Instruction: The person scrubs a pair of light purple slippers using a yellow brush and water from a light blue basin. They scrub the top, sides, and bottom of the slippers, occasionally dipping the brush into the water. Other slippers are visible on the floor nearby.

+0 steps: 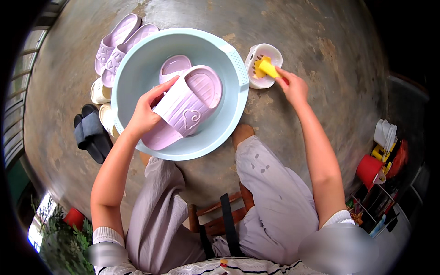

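My left hand [150, 108] grips a lilac slide sandal [188, 101] by its strap, holding it tilted over a pale blue plastic basin [235, 114]. A second lilac sandal [174, 65] lies inside the basin, partly hidden behind the held one. Out to the right, my right hand [293, 85] is closed on the end of a yellow brush [269, 68]. The brush's far end reaches into a small white basket [277, 52] with slotted holes; whether it touches the bottom I cannot tell.
Lilac slides [120, 34], cream shoes [100, 91] and dark slides [94, 133] line the basin's left side. Railings [17, 105] stand at far left, with a plant [64, 233] below. A red container [369, 170] and a rack sit at right. My knees flank the basin's near side.
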A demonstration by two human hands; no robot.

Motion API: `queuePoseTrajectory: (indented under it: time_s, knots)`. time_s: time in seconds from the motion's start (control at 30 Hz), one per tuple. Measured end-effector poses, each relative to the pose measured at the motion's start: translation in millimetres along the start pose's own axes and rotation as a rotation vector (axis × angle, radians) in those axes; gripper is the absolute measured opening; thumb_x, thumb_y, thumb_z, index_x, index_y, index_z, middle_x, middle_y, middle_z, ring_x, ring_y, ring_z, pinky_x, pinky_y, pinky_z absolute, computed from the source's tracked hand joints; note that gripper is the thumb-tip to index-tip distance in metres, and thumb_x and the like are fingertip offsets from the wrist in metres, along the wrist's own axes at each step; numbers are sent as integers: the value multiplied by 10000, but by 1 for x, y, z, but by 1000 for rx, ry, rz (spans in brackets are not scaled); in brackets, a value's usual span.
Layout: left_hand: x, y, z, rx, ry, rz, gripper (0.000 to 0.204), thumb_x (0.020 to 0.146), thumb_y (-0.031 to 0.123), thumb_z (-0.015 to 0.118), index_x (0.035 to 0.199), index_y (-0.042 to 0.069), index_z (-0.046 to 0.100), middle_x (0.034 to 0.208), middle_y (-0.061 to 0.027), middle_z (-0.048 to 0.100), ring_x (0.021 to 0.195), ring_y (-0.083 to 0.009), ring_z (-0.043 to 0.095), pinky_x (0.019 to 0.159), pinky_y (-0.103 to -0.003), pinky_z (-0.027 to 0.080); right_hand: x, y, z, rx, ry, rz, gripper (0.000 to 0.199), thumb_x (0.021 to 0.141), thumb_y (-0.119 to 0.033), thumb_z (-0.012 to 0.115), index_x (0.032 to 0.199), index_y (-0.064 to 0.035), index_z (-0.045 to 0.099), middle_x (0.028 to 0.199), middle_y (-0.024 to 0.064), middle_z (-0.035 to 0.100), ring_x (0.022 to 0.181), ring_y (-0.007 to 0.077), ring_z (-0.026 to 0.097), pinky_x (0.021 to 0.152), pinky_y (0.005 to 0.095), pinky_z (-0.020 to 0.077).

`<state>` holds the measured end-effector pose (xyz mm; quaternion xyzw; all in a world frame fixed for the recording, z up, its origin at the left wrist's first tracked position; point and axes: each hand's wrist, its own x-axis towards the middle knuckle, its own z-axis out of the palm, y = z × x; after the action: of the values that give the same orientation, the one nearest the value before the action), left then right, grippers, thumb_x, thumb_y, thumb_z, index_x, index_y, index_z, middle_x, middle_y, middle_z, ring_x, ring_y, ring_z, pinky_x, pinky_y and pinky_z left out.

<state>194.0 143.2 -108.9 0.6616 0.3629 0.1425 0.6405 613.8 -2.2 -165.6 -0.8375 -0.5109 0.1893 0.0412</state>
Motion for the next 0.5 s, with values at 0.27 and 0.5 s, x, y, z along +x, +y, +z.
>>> queuePoseTrajectory:
  time_s: [0.27,0.5]
  knots:
    - [0,-1,3,-12,-21,-27,619,852,18,701,1440,113,531,1319,-71,603,1199,-159,578,1045,-302,415,12,-9,1,-72,-16,6,351,874,-365,706,1223,-346,692,975,55,726,902,264,681,755,395,528]
    - [-5,1,-3,-44,9,-87,616,858,20,698,1441,128,532,1347,-71,592,1227,-164,566,1062,-312,409,7,-3,-11,-19,-206,17,339,866,-349,727,1204,-337,706,989,70,729,891,263,688,770,385,529]
